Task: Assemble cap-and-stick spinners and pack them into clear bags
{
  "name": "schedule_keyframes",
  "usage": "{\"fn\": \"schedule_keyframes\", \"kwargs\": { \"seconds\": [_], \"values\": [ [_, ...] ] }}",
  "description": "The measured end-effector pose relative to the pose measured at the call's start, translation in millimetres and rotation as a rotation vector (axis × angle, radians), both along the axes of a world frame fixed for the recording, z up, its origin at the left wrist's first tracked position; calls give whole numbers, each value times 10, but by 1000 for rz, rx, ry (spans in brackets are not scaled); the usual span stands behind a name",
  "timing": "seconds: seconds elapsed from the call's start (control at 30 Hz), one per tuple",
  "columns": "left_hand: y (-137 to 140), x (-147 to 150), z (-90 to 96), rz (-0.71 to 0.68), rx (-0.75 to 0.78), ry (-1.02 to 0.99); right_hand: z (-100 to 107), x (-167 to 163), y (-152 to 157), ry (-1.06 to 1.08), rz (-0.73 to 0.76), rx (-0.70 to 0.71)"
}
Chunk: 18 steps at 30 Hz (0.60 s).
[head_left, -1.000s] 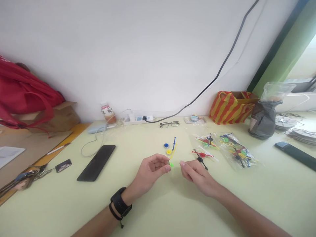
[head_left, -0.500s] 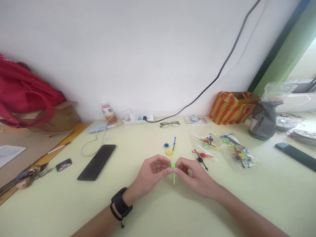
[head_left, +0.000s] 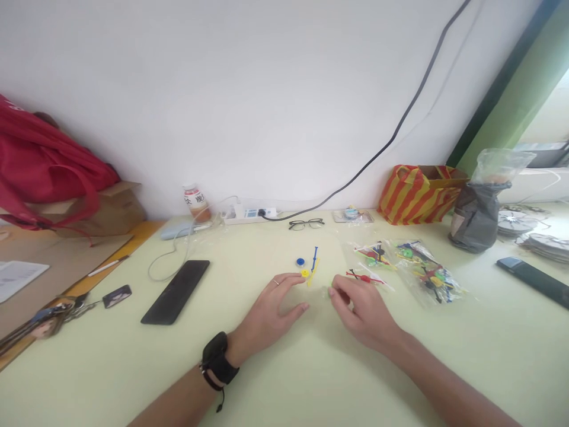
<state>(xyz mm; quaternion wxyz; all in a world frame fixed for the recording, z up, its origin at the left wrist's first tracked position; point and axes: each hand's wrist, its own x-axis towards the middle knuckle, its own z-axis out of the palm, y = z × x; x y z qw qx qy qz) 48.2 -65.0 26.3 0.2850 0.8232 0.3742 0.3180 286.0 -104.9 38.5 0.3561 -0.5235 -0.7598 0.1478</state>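
My left hand is open, thumb and fingers apart, with its index fingertip by a yellow disc. A blue disc lies just beyond it. Right of the discs, a blue stick and a yellow stick lie end to end. My right hand is curled with thumb and index finger pinched; the green plastic piece seems to be in it, nearly all hidden. Behind that hand lie red and black stick-and-disc pieces, partly covered.
Clear bags of coloured plastic parts lie at the right. Glasses, a power strip and a bottle stand or lie along the wall. A black phone-like slab is at the left, a striped bag at the back right.
My left hand has let go of the green plastic piece and opened toward the yellow disc. My right hand has moved a little right, and the green piece is out of clear sight.
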Motion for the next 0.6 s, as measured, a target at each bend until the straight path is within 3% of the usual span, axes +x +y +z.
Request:
{"fn": "schedule_keyframes", "kwargs": {
  "seconds": [0.1,0.2,0.4,0.6],
  "values": [
    [56,-53,-86,5,67,128,49,115,43,-56,-135,223],
    [72,-72,-144,-26,67,206,24,157,84,-194,-182,310],
    [46,-61,-105,-60,84,333,-229,78,110,-670,-59,264],
    [40,-59,-104,-42,76,400,-268,91,122,-674,-124,214]
  ]
}}
